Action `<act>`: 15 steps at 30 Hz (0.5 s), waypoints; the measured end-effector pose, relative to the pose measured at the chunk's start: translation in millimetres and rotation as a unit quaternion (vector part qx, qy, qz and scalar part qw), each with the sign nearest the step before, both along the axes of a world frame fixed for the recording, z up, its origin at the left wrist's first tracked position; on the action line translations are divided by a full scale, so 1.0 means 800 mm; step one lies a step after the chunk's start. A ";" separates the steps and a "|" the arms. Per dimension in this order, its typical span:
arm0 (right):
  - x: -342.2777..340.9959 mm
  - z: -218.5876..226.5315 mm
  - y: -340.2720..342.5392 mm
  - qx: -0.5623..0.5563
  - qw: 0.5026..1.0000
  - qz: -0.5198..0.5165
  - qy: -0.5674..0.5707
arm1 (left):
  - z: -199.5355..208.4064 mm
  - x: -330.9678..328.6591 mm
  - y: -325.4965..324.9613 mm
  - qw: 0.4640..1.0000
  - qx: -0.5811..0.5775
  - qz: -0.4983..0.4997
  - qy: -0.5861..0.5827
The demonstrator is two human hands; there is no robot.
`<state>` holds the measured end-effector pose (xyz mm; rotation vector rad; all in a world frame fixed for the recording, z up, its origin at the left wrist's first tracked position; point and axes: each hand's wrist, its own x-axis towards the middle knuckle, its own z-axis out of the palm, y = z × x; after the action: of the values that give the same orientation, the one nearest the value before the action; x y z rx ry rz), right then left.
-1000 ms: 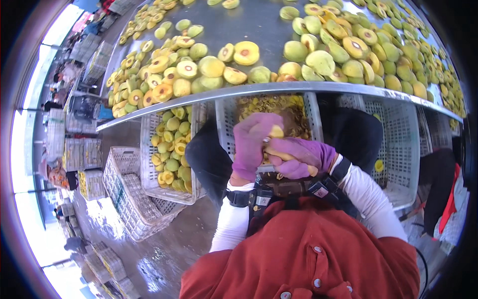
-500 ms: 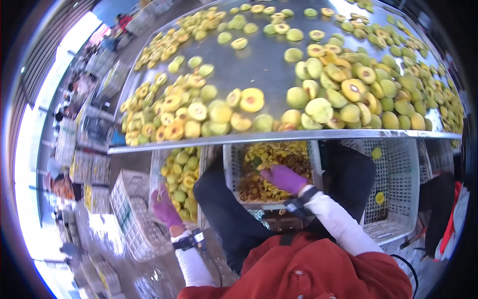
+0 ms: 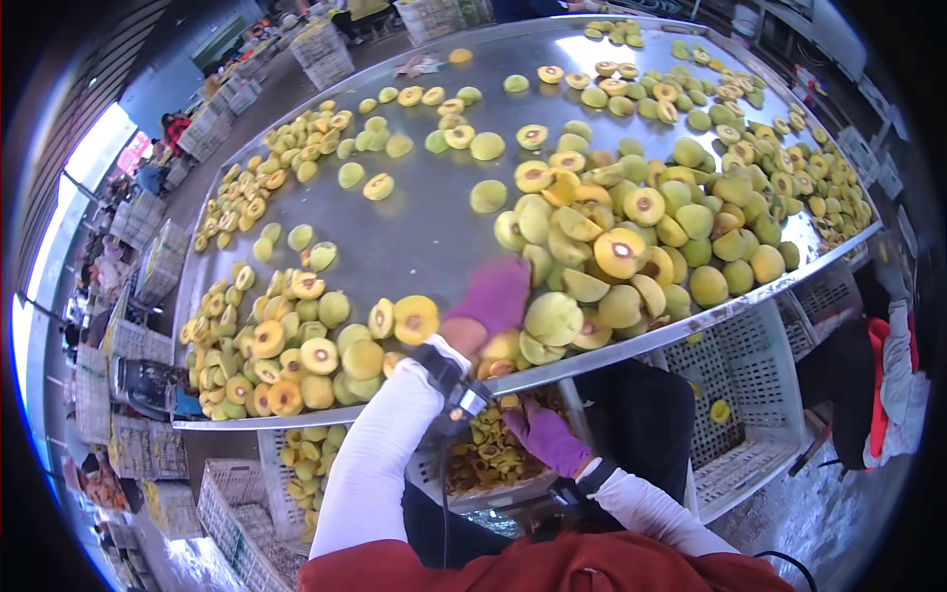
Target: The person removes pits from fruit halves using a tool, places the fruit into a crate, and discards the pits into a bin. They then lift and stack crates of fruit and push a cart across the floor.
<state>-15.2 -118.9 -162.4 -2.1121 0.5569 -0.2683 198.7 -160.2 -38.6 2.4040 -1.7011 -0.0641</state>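
My left hand [image 3: 493, 296], in a purple glove, reaches over the metal table [image 3: 424, 237] to the near left side of a large heap of yellow-green stone fruit [image 3: 646, 207], many of them cut in half. Motion blurs its fingers, so its grip does not show. Below the table's near edge my right hand [image 3: 552, 441], also in a purple glove, is closed over a crate of yellow and brown scraps [image 3: 483, 459]. What it holds, if anything, cannot be made out. Left of my left forearm lies a second heap of fruit halves [image 3: 286, 345].
Under the table at left stands a crate of fruit [image 3: 306, 459], with a white crate [image 3: 242, 508] beside it. A large pale crate [image 3: 735, 385] with a few fruit pieces stands at right. Loose halves [image 3: 459, 136] lie farther back. The table's raised metal rim [image 3: 651, 340] crosses between my hands.
My left hand has risen from beside the lower left crate onto the table, against the large heap. My right hand stays over the scrap crate. The view has shifted and tilted.
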 end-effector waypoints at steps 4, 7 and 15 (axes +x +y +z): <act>-0.034 0.021 -0.002 -0.183 0.983 0.025 0.000 | 0.032 -0.003 0.030 0.881 -0.148 0.112 0.434; -0.042 0.093 0.004 0.005 0.996 -0.022 -0.089 | 0.070 -0.033 0.095 0.657 -0.318 0.062 0.680; -0.052 0.029 0.000 -0.142 0.968 0.195 0.069 | 0.058 -0.119 0.182 0.729 -0.464 0.174 0.471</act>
<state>-56.5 -118.6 -138.8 -2.4777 0.1765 0.0279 103.3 -14.7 7.9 1.4063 -0.5330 -0.2531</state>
